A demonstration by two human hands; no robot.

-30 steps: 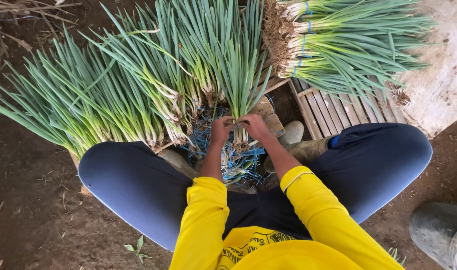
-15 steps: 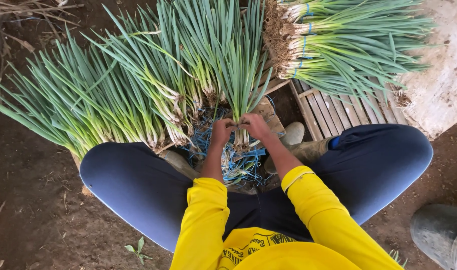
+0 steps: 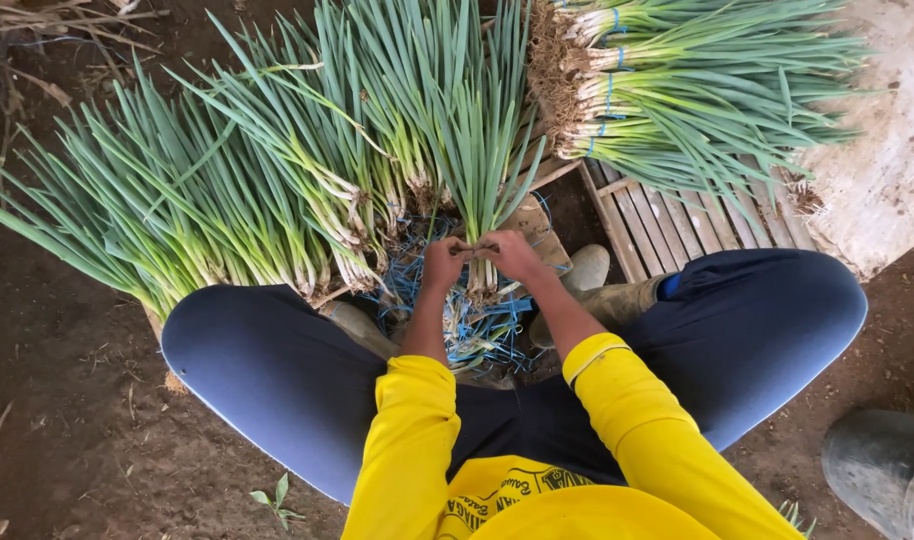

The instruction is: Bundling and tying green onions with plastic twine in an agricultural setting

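Nearest, bright yellow sleeves running down from the bottom edge, dark blue trouser legs splayed wide to either side over bare brown soil. Off at the lower right corner, the rounded toe of a grey rubber boot. Between the knees, a tangle of blue string heaped on the ground, with two muddy boots poking out beside it. Just above that, left hand and right hand drawn together, knuckles almost touching, fingers curled tight and pinching a small bunch of green onions near the pale lower stems; impossible to tell whether a strand of string sits inside the grip. Bunch held upright-looking from this view, roots toward the body, green tops fanning away from the hands. To the left and beyond, a broad spread of loose green onions lying on the soil, white ends and roots pointing toward the knees, leaves reaching out to the far left. To the right, slats of a wooden pallet under the right knee. Farthest off, at top right, tied bundles of green onions stacked on the pallet, wrapped with blue string, rooty ends facing left, beside a pale cloth sack.
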